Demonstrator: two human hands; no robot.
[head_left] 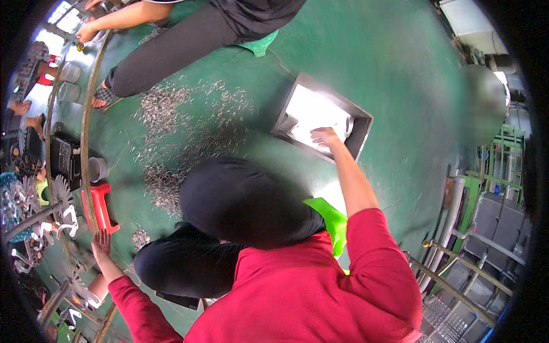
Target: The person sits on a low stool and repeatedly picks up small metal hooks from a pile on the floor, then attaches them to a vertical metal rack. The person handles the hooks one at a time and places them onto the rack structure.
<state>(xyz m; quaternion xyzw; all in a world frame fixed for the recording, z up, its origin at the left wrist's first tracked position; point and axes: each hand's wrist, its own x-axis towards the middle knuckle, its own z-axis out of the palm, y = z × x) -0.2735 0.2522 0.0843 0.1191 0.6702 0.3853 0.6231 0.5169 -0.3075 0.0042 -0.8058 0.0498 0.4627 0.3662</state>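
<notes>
To my right, a grey crate (362, 132) stands on the floor with bright white contents (314, 108), too glaring to make out. My right hand (325, 138) reaches over its near side, fingers stretched out above the white contents, and no held object shows. At far left my left hand (101, 243) is raised with its fingers extended, beside a long brown rail (86, 143) and just below a red stool (100, 207). Whether it touches the rail I cannot tell. Nothing shows in it.
Many small curved metal pieces (163, 111) lie scattered on the green floor ahead of my knees. Another person in dark trousers (171, 57) sits beyond them. Fan-shaped metal racks (62, 194) with white hooked parts hang at left. A metal frame (480, 246) stands at right.
</notes>
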